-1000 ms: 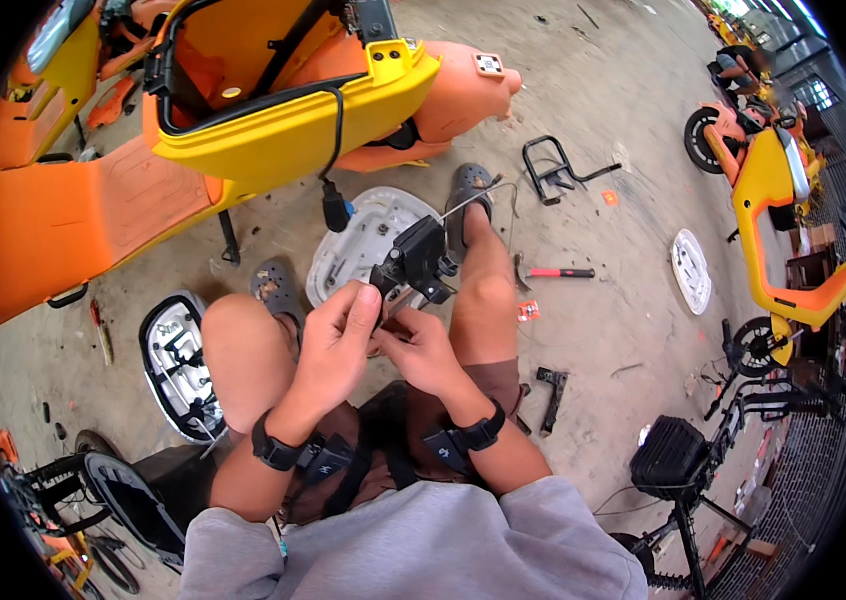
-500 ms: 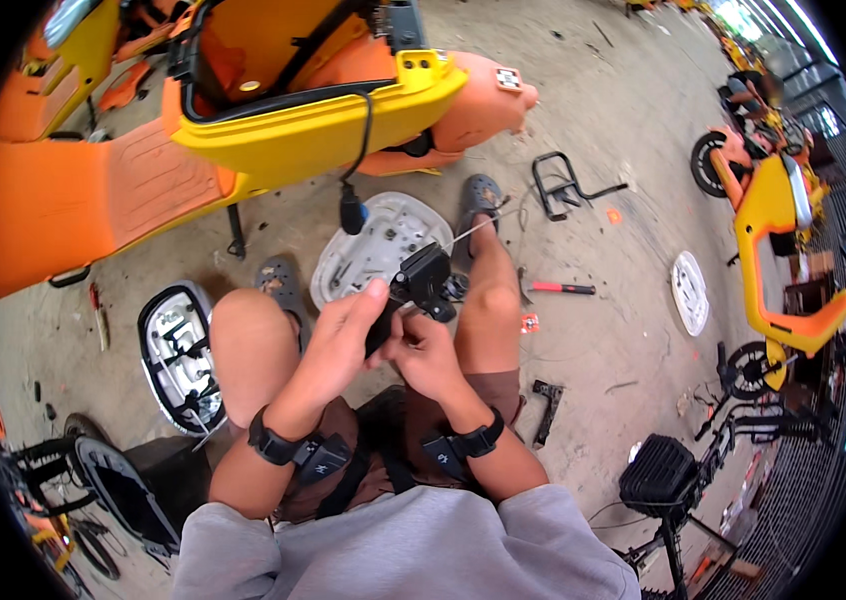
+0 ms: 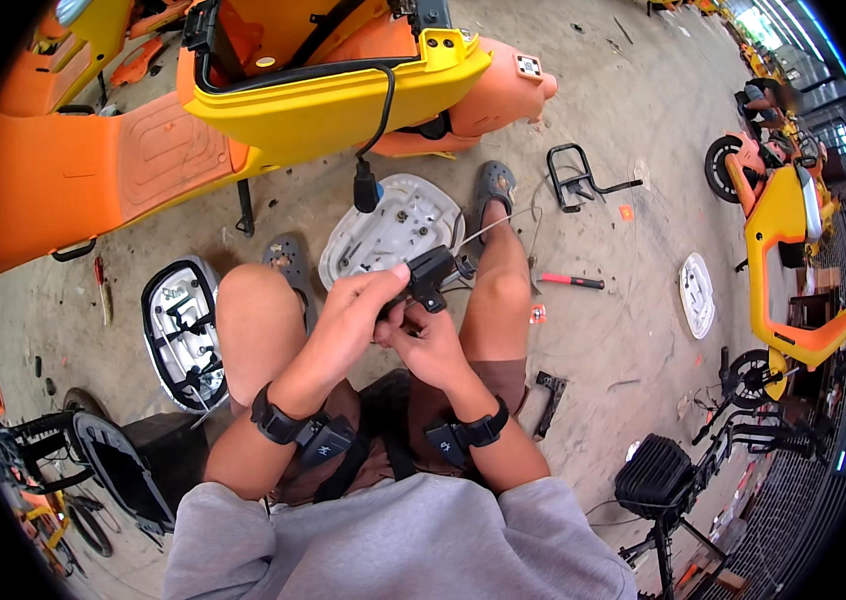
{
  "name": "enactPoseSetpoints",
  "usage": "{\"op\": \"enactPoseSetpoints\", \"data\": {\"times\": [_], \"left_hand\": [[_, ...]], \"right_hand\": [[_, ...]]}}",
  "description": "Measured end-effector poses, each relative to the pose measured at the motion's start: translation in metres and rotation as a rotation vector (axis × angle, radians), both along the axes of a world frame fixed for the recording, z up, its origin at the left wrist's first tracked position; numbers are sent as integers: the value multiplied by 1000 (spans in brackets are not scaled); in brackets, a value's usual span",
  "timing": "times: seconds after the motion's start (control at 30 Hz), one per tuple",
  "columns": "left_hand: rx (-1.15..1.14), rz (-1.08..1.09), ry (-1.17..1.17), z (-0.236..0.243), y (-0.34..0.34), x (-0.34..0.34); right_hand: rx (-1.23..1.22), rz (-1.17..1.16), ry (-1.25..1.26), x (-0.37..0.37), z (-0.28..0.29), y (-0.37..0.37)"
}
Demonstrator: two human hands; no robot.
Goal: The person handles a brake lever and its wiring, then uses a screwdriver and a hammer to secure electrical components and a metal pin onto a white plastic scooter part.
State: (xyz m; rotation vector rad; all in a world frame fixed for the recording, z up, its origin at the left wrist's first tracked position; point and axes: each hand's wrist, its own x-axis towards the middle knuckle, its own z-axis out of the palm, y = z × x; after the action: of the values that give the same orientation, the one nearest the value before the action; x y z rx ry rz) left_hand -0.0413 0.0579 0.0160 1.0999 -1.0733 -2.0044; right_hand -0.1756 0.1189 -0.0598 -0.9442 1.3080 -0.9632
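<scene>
Between my knees I hold a black part (image 3: pixel 431 272) with a thin pale cable (image 3: pixel 491 228) running from it toward the upper right. My left hand (image 3: pixel 351 312) is closed round its left side, the thumb lying on top. The fingers of my right hand (image 3: pixel 430 345) are curled against its lower side, and their tips are partly hidden. Just beyond the part, a white shell-like panel (image 3: pixel 351 245) lies on the floor with several small bits of hardware in it. A black connector (image 3: pixel 367 190) hangs on a cable from the scooter above the panel.
A yellow and orange scooter (image 3: pixel 333 115) stands across the far side, its body open. On the floor lie a red-handled hammer (image 3: pixel 571 281), a bent black tube frame (image 3: pixel 573 180), a black bracket (image 3: pixel 548 405) and a black-rimmed white shell (image 3: pixel 150 320). Another scooter (image 3: pixel 768 270) stands right.
The black part has turned in my hands and now sits flatter, its long side toward the upper right. The surroundings have shifted slightly in view as my head moved.
</scene>
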Motion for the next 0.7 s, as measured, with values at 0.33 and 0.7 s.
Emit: {"op": "enactPoseSetpoints", "data": {"times": [0.33, 0.7], "left_hand": [[-11, 42, -4, -2, 2, 0], [9, 20, -88, -4, -1, 6]], "right_hand": [[-141, -63, -95, 1, 1, 4], [-249, 6, 174, -4, -4, 3]]}}
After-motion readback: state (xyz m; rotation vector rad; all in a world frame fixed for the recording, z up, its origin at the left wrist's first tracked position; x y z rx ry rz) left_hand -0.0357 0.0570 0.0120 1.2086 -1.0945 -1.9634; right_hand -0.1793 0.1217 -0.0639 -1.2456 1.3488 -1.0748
